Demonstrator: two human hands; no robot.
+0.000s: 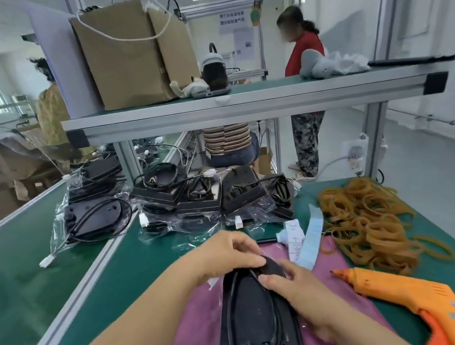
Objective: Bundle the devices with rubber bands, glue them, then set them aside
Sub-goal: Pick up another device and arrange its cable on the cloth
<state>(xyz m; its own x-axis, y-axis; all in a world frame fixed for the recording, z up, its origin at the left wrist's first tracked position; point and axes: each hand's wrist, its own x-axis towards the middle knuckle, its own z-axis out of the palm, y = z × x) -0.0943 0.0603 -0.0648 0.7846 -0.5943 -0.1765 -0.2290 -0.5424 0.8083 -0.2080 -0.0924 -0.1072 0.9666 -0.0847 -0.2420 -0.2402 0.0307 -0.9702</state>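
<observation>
Device (pixel 250 314) under both hands, long axis pointing away. Left hand (pixel 231 254) pinches its far tip, right hand (pixel 303 292) grips its right edge. Bands (pixel 371 220) lie off to the right of right hand, nearer it.

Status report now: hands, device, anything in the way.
Left hand and right hand both grip black device at its far end. Cable looped on top, no band seen. Rubber bands, glue gun lie right, clear of hands.

One wide-angle view from the person's head looks forward and down, close above the fingers (pixel 249 262) at lower centre. Beyond the fingers the counter (pixel 150 257) stretches away to a shelf (pixel 240 104).
</observation>
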